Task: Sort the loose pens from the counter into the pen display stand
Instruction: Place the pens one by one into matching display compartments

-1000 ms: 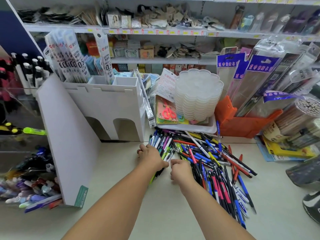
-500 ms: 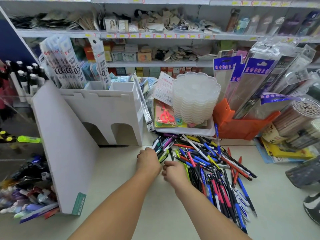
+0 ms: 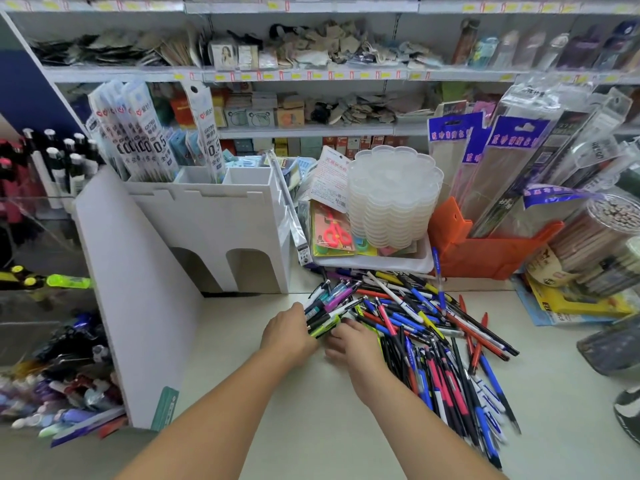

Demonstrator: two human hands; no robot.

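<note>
Both hands have shifted left onto the near-left edge of the loose pens since a second ago. Left hand now curls round a small bundle of pens, gripping it; right hand touches the bundle's near end, grip unclear. Pens lie spread on the pale bench, right of centre. White pen display stand stands far left, just beside the pile. Stocked shelves lie behind. Bare bench shows near, between the forearms.
</note>
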